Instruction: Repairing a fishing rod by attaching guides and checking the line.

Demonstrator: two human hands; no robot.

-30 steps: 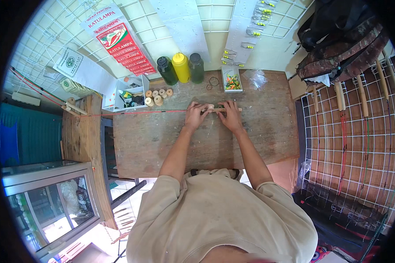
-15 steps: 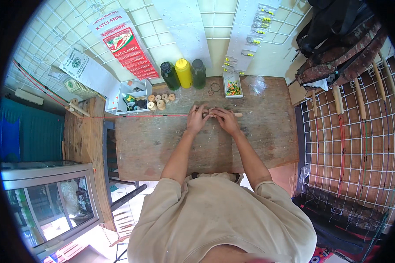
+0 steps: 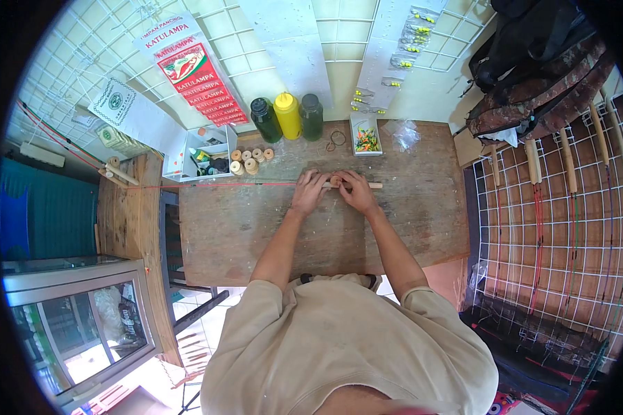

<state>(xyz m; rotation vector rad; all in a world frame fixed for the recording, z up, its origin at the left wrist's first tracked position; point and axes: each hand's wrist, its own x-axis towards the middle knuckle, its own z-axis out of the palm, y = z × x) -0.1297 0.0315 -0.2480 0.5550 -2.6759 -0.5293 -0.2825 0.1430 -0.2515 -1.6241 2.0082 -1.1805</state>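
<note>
A thin red fishing rod [image 3: 221, 184] with a pale wooden handle [image 3: 376, 185] lies crosswise over the wooden table. My left hand [image 3: 309, 191] is closed around the rod where it meets the handle. Fingers of my right hand [image 3: 358, 192] pinch a small round wooden spool [image 3: 336, 181] against the handle, just right of my left fingertips. Partly covered by my fingers, the spool does not show how it is fixed. The handle's end sticks out to the right of my right hand.
Several wooden spools [image 3: 251, 166] stand beside a white compartment box [image 3: 221, 151] at the back left. Two dark bottles and a yellow squeeze bottle [image 3: 288, 116] line the wall. A small white box [image 3: 354, 138] holds colourful pieces. Rods hang on the right rack [image 3: 533, 235].
My fingers have shifted slightly around the handle, and the round spool between them shows more plainly. The rod has dipped a little on the left.
</note>
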